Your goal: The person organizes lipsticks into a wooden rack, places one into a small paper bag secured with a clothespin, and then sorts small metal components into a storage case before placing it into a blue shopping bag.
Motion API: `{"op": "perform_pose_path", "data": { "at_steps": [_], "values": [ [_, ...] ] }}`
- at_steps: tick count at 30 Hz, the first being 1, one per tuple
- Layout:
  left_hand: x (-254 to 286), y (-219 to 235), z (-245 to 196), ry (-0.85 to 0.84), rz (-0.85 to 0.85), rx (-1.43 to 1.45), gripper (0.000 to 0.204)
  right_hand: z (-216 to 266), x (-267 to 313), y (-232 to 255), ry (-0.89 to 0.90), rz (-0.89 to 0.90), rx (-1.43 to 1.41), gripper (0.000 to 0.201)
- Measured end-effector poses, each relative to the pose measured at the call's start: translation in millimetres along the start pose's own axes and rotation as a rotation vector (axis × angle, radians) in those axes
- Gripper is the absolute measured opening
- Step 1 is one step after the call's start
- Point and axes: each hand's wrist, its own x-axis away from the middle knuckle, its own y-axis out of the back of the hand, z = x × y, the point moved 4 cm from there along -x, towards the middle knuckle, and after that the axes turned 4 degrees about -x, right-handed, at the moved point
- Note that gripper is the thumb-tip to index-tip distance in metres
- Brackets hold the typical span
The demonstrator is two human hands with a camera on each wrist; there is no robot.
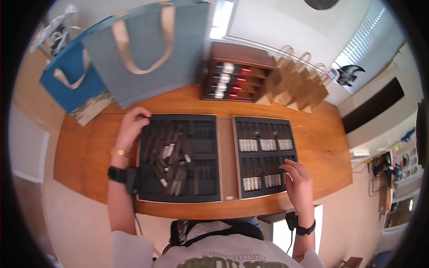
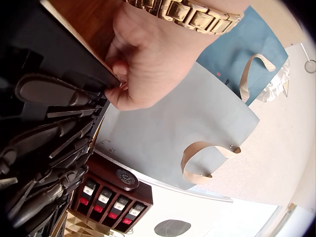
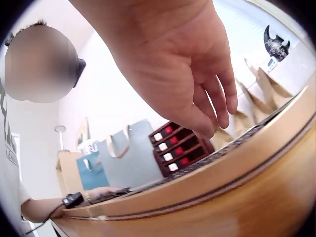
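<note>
"At the far left corner of the open case (image 1: 227, 156), how is the left hand (image 2: 153, 64) set?"

"Thumb and fingers pinch the rim of the left tray (image 1: 206, 156)."

"And the right hand (image 1: 300, 185)?"

"Fingers bent over the near right compartment of the right tray (image 1: 263, 154). Whether they grip anything, I cannot tell."

"Location of the slim dark pieces (image 1: 172, 147)?"

"Loose and overlapping in the left tray; aligned in rows, pale ends toward the person, in the right."

"Recommended handling, if these are being set in rows?"

"Take one piece at a time. Match its direction to the row, lower it parallel to its neighbours, and release only when seated."
</note>
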Motion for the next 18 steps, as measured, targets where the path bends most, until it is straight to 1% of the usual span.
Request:
{"op": "perform_pose_path", "data": {
  "at_steps": [1, 3, 4, 7, 8, 10, 11, 13, 16, 18],
  "values": [
    [-2.0, 0.5, 2.8, -0.037, 0.01, 0.0, 0.015, 18.0, -6.0, -2.7, 0.008, -0.014, -0.04, 0.029],
    [-2.3, -0.5, 1.1, -0.032, -0.004, 0.023, 0.016, 56.5, -16.0, -14.7, 0.067, -0.002, -0.186, 0.028],
    [-4.4, -0.1, 3.3, -0.049, 0.001, 0.033, 0.016, 76.4, -22.2, -23.2, 0.166, 0.008, -0.215, 0.028],
    [-5.0, -0.9, 4.8, -0.013, 0.001, 0.052, 0.013, 124.1, -30.4, -56.9, 0.195, 0.073, -0.318, 0.017],
    [-3.9, -1.7, 1.2, -0.016, 0.0, 0.05, 0.013, 135.2, -33.1, -66.7, 0.198, 0.071, -0.32, 0.017],
    [-1.4, -2.9, -4.5, -0.006, -0.011, 0.01, 0.013, 148.2, -37.0, -89.1, 0.15, 0.155, -0.25, 0.017],
    [-1.6, -2.0, -4.4, -0.008, -0.009, 0.011, 0.013, 150.8, -37.6, -96.3, 0.149, 0.153, -0.249, 0.017],
    [-2.7, -2.6, -3.5, 0.022, 0.017, -0.025, 0.012, 152.5, -39.1, -109.1, 0.131, 0.179, -0.146, 0.024],
    [-1.9, -3.6, -5.0, 0.015, 0.014, -0.013, 0.013, 155.6, -43.7, -116.4, 0.084, 0.174, -0.118, 0.027],
    [-4.4, 0.4, 3.4, -0.007, 0.003, -0.013, 0.014, 157.2, -43.8, -120.3, 0.06, 0.185, -0.12, 0.028]
  ]
}}
